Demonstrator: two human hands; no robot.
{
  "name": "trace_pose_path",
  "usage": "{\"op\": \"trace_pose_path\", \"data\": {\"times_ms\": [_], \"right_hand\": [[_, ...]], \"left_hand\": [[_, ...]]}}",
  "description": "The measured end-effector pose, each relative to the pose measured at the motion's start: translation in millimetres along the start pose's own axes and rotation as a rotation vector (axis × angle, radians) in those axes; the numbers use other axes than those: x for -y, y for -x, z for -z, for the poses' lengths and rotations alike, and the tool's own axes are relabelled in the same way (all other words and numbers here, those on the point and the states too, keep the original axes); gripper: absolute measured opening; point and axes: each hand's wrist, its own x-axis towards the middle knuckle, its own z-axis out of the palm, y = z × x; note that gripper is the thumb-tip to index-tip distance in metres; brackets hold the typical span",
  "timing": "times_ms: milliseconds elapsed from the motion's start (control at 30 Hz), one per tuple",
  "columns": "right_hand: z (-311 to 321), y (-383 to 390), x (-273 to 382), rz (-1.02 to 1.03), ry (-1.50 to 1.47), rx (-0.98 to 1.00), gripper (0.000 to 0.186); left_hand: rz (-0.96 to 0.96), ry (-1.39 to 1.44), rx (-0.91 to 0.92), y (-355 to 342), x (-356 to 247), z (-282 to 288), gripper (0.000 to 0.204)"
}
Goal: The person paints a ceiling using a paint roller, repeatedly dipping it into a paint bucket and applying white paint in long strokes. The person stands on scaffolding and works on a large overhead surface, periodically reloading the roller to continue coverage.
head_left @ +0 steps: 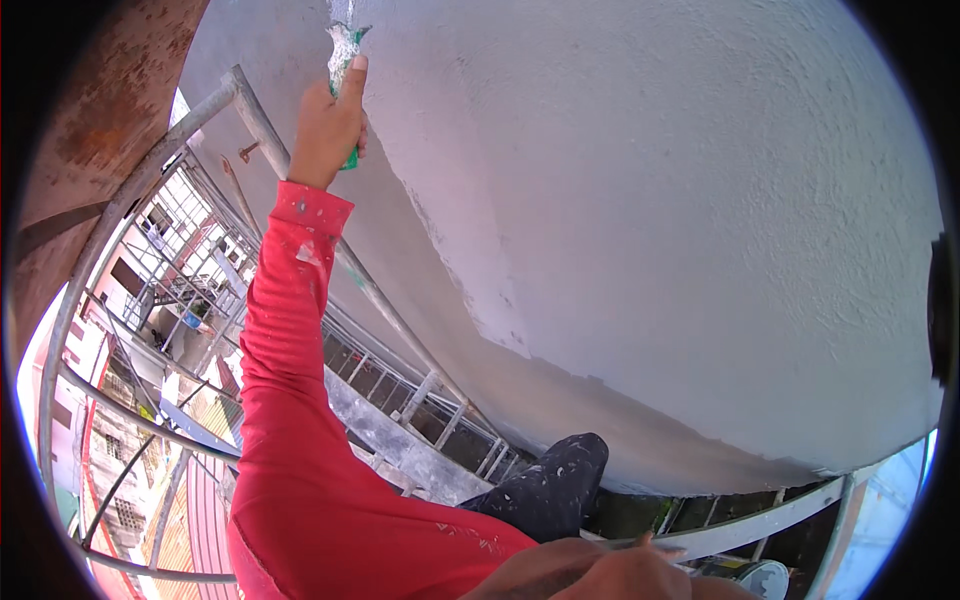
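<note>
At 11 o'clock in the view, the person's left hand is wrapped around a green-handled tool, with the thumb laid along its upper part and the fingers curled over the grip. The tool passes through the fist: its larger visible part rises from the hand toward 12 o'clock, and a short green end sticks out on the hand's 5 o'clock side. Thick white smears coat the upper part, leaving green at the edges; above it a thin, pale section runs into the top edge of the view, so what kind of tool it is cannot be told. What the right hand is doing cannot be told either.

The red sleeve, flecked with white, reaches up from 7 o'clock. Behind the tool and over to 3 o'clock spreads a grey wall, a paler coat ending in a ragged line above a darker band. Metal scaffolding curves around 9 o'clock beside the arm. Dark, paint-spotted trousers cover a bent knee near 5 o'clock, and a round container sits between 4 and 5 o'clock, partly cut off.
</note>
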Motion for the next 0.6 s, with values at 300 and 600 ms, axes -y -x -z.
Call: {"op": "trace_pose_path", "data": {"times_ms": [300, 600], "right_hand": [[-6.0, -8.3, -3.2, 0.031, -0.021, 0.009, 0.115], [-0.7, -1.0, 0.5, 0.011, 0.048, 0.026, 0.115]], "left_hand": [[0.014, -0.057, -0.038, 39.7, 15.3, -15.2, 0.051], [0.044, -0.04, 0.023, 88.1, 70.7, -36.0, 0.043]]}}
